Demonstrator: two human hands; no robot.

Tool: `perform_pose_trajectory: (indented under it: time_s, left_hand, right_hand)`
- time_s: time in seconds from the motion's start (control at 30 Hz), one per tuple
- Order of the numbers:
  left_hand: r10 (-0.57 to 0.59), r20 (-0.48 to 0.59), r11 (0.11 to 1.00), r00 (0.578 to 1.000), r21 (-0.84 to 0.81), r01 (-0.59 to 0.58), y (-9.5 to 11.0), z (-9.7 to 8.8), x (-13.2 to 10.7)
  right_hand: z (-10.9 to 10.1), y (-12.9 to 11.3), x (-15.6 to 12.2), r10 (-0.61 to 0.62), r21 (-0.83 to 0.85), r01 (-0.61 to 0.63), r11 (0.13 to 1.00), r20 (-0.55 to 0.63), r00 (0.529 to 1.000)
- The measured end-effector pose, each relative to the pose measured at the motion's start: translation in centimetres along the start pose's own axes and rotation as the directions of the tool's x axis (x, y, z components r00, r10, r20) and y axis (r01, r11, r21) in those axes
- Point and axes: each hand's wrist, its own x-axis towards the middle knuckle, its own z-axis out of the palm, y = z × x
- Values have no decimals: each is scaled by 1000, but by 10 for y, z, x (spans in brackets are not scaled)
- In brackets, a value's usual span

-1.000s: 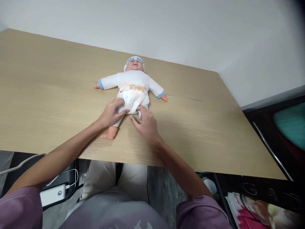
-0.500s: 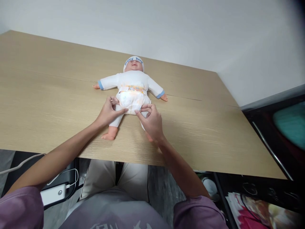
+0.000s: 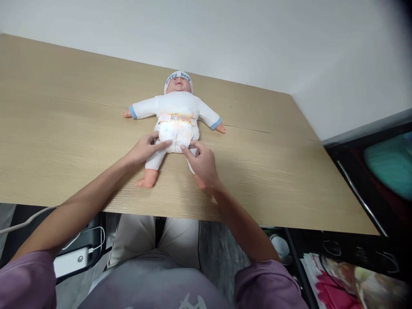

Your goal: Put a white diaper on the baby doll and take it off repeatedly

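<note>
Pale walls [image 3: 206,34] are meeting behind a wood-grained table [image 3: 273,171], whose near edge is running across the person's lap. On this surface a doll [image 3: 178,102] is lying on its back, near the middle of the table's width, its head pointing toward the wall and its feet toward the person. It is wearing a white cap [image 3: 179,75] with blue lettering and a white suit with blue cuffs; both arms are spreading outward. Around its hips a white diaper [image 3: 175,132] is sitting over the suit, an orange patterned band crossing the waist. The left hand [image 3: 148,148] is resting half open at one leg edge of the diaper, thumb lying across the front and fingers curling beside the hip. The right hand [image 3: 203,161] is bending at the opposite leg edge, thumb and forefinger coming close together there. Both are touching the diaper; whether either is actually pinching its edge, one cannot tell. Below the table, at left, a white device [image 3: 71,262] is lying on a black seat with a thin lead attached; at lower right, colourful printed material [image 3: 337,281] is showing.
</note>
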Motion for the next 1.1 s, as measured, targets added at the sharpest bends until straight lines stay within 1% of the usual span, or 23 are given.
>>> perform_pose_trajectory:
  time_s: [0.07,0.1,0.17,0.23,0.27,0.33,0.43,0.53,0.57,0.63,0.7,0.73,0.8,0.83,0.87,0.9,1.0,1.07,1.1]
  left_hand:
    - [-52,69,984,996,-167,63,3,-1,0]
    - [-77,91,963,993,-250,98,4,-1,-1]
    - [-114,88,924,990,-357,138,5,-2,-2]
    - [-124,56,916,991,-377,136,6,-2,-3]
    - [-121,41,923,992,-364,128,6,-2,-4]
    - [-113,19,941,993,-320,113,8,-3,-5]
    - [-110,14,968,994,-225,110,13,-12,-11]
    - [-91,3,995,996,-49,91,17,-30,-19]
    - [-79,-9,997,997,17,79,17,-38,-21]
    - [-38,-55,988,998,149,46,15,-52,-21]
    - [68,-135,951,988,309,-23,11,-63,-10]
    - [145,-174,913,974,403,-64,8,-67,0]
    - [297,-214,807,930,577,-125,0,-71,28]
    - [341,-216,757,915,640,-131,-4,-72,44]
    - [356,-214,721,910,682,-122,-8,-72,61]
    - [343,-208,698,916,709,-101,-11,-72,78]
    - [264,-204,669,943,743,-26,-15,-70,117]
    - [223,-220,667,950,745,16,-13,-70,129]
    - [199,-227,672,953,740,36,-11,-70,130]
  right_hand:
    - [-2,2,1,42,53,-42,998,1,999]
    - [-3,3,2,45,63,-44,997,-13,999]
    - [-5,6,3,19,53,-15,998,-77,997]
    - [-6,10,4,-19,33,24,999,-140,990]
    - [-6,11,4,-35,30,40,999,-152,988]
    - [-6,13,4,-64,32,69,997,-134,989]
    - [-11,13,-3,-103,16,103,994,-48,994]
    - [-29,14,-12,-100,-5,101,995,33,994]
    - [-37,17,-12,-99,-22,100,995,31,995]
    - [-53,25,-5,-116,-82,114,990,-25,993]
    - [-63,40,15,-172,-180,150,972,-115,978]
    - [-64,48,29,-208,-235,170,957,-150,967]
    - [-60,66,65,-262,-340,193,920,-172,950]
    - [-54,75,84,-266,-377,191,906,-157,951]
    - [-46,83,103,-256,-399,183,898,-138,957]
    - [-38,89,120,-240,-409,175,896,-114,964]
    - [-14,97,159,-166,-390,133,911,-51,985]
    - [-5,94,170,-133,-370,105,923,-52,990]
    - [-4,90,171,-128,-363,96,927,-65,990]
